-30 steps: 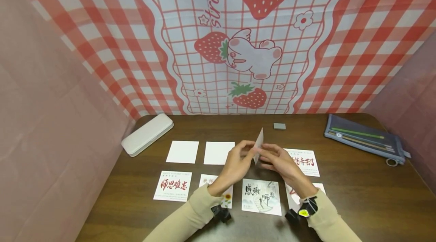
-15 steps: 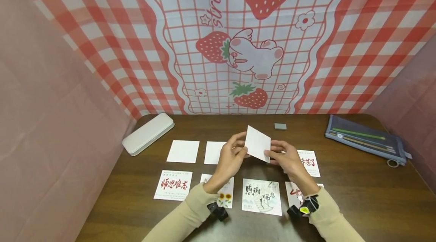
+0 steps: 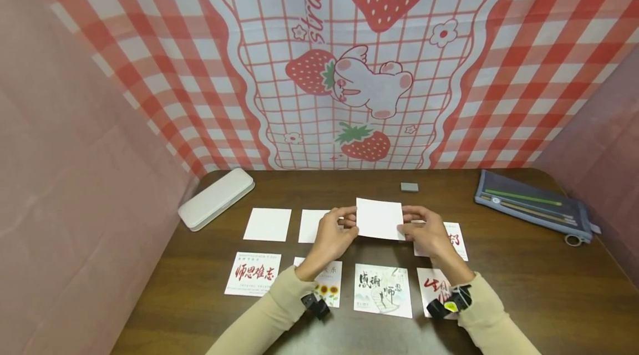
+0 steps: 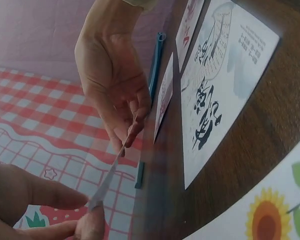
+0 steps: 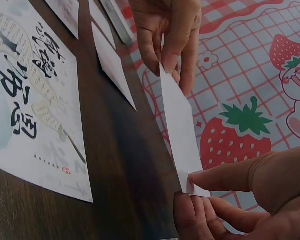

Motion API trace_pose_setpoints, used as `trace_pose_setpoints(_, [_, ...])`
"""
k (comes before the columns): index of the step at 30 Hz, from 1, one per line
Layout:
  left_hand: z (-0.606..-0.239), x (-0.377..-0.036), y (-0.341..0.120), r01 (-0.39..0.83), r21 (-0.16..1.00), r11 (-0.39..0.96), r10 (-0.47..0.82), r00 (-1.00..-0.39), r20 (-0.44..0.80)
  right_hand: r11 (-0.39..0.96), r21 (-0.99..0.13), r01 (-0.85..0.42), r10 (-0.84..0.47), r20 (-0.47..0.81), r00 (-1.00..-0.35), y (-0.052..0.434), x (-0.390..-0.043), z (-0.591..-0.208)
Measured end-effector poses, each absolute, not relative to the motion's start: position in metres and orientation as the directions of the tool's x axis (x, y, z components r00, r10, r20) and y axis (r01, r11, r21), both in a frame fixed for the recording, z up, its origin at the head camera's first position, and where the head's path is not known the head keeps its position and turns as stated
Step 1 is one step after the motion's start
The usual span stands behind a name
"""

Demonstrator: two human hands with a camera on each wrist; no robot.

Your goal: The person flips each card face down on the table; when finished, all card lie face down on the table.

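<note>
Between both hands a square white card (image 3: 379, 219) is held up over the dark wooden table, its blank side toward the head camera. My left hand (image 3: 333, 236) pinches its left edge between thumb and fingers. At the opposite edge, the thumb and fingers of my right hand (image 3: 430, 236) pinch it too. The right wrist view shows the card (image 5: 180, 130) tilted, with a hand at each end. Below the hands lies a card with black brush lettering (image 3: 383, 290). Behind the right hand, a red-lettered card (image 3: 455, 241) is partly hidden.
Two blank white cards (image 3: 267, 224) lie back left, one partly behind the left hand. In front are a red-lettered card (image 3: 253, 273), a sunflower card (image 3: 328, 291) and another red-lettered card (image 3: 430, 283). A white case (image 3: 217, 199), a grey eraser (image 3: 409, 187) and a mesh pencil pouch (image 3: 534, 205) stand behind.
The card has turned from edge-on, through a slant, to face the head camera with its blank side. Both hands have moved slightly apart, one at each side edge.
</note>
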State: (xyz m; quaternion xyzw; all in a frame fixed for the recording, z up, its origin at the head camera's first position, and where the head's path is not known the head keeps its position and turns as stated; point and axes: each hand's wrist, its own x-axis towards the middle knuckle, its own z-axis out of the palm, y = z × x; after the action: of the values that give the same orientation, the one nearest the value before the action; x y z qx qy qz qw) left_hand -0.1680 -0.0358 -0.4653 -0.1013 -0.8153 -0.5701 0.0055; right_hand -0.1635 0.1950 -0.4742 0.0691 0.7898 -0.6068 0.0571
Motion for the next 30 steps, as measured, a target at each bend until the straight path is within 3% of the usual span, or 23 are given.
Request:
trace_pose_setpoints(13, [-0.4706,-0.1638,-0.0409,0.102,0.884,0.456,0.272,-0.962,-0.029,0.322,-0.917,0.237,0.027,-0.241,-0.97,0.1979,-0.1695,-0.4823])
trace_pose_setpoints(30, [-0.4714,-0.16,-0.0431,0.075,0.862,0.502,0.285,-0.955,-0.083,0.386,-0.893,0.23,-0.009,-0.254,-0.967,0.196,-0.1688,-0.4786])
